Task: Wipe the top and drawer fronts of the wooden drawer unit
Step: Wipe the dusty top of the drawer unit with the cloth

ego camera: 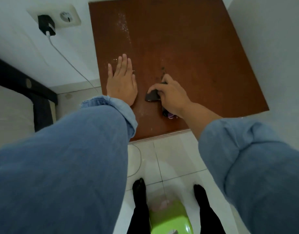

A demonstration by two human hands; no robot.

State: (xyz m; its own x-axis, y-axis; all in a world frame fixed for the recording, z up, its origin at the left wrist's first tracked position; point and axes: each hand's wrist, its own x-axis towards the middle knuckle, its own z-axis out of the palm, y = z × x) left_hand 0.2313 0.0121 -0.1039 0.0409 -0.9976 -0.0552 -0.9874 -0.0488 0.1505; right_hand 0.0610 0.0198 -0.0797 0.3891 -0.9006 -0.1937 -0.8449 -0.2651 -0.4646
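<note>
A person's left hand (121,81) lies flat, steadying the dusty drawer unit top (187,48), while the right hand (170,93) beside it grips a dark cloth (152,96) to wipe.

Your left hand (121,80) lay flat near the wooden top's (187,48) left edge; your right hand (170,93) gripped a dark cloth (152,96) beside it; the far half stayed bare.

Reddish-brown unit top (187,48), dark cloth (152,96), blue sleeves (78,149).
</note>
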